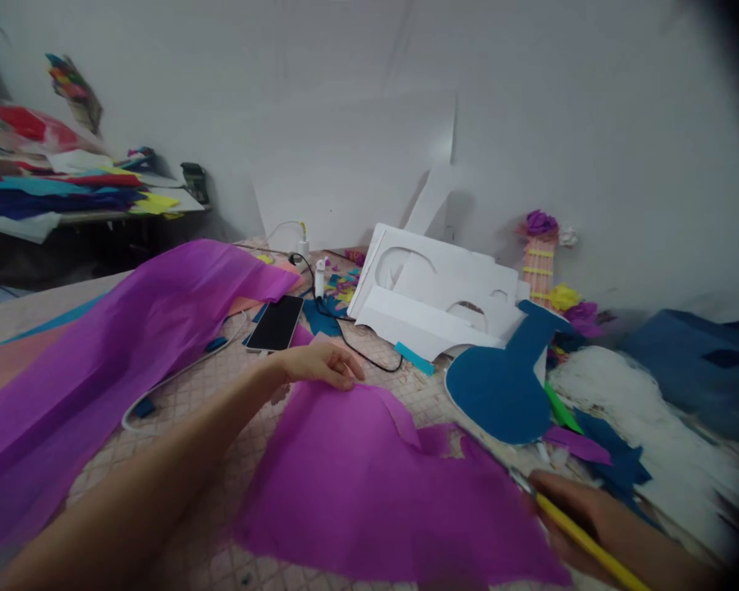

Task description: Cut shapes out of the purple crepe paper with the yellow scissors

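My left hand [323, 365] rests at the far edge of a purple tissue paper sheet [357, 484], thumb and fingers closed on that edge. The sheet lies on the table with an irregular, cut-out outline and a folded strip along its upper right. At the lower right, my right hand [585, 513] grips a paintbrush [566, 525] with a yellow handle and a metal ferrule. Its bristle end, blurred, points up and left over the sheet's right part. Just beyond the brush lies a blue guitar-like cut-out shape [498, 390] with a pale edge.
A long purple paper length [98, 369] drapes over the table's left side. Near my left hand are a phone [276, 322], a white cable [178, 373] and a black cable. White cut cardboard [431, 287] leans at the back. Scraps and white stringy material [628, 394] lie rightward.
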`<state>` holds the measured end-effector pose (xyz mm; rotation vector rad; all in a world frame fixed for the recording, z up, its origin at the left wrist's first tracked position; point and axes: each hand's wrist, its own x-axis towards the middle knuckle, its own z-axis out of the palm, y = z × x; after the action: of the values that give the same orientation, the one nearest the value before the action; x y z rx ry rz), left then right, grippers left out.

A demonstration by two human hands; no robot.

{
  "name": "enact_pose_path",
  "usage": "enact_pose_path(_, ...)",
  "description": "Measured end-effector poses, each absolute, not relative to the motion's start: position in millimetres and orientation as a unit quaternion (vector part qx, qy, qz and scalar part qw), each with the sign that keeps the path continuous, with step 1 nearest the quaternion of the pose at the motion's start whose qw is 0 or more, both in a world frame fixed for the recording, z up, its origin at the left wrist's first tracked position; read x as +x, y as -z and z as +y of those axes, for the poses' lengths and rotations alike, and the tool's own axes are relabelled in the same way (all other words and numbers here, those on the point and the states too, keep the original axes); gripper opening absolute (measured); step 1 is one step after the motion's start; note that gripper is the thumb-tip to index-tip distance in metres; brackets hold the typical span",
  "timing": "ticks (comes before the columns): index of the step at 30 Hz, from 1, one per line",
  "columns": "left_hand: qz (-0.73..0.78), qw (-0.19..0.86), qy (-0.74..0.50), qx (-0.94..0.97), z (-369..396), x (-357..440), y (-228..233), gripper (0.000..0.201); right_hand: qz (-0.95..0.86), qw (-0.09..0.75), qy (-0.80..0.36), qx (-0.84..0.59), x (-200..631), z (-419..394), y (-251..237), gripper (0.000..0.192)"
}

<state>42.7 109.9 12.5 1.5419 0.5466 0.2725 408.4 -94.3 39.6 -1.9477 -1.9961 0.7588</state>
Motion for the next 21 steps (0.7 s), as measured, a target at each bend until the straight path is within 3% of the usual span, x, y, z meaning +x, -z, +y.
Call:
enact_pose_path(4, 0.256, 0.638, -0.112, 0.718, 109, 43, -13, 0.039, -0.665, 0.174, -0.209, -0.695, 384, -69, -35, 0.020)
enact_pose_path(10, 0.279, 0.468, -0.112, 0.831, 127, 55, -19, 0.028, -0.670, 0.198, -0.193, -0.688, 377, -42, -18, 0.023)
enact_pose_path(15, 0.330, 0.343, -0.218, 0.852, 117, 89, -36, 0.039, -0.654, 0.230, -0.201, -0.692, 402, -46, -4, 0.020)
enact_pose_path(17, 0.331, 0.237, -0.273, 0.872, 87, 104, -43, 0.031, -0.643, 0.235, -0.207, -0.699, 410, -48, -3, 0.019)
enact_pose_path(21, 0.109, 0.177, -0.209, 0.956, 3, 132, -41, 0.027, -0.622, 0.258, -0.224, -0.705, 417, -50, -7, 0.018)
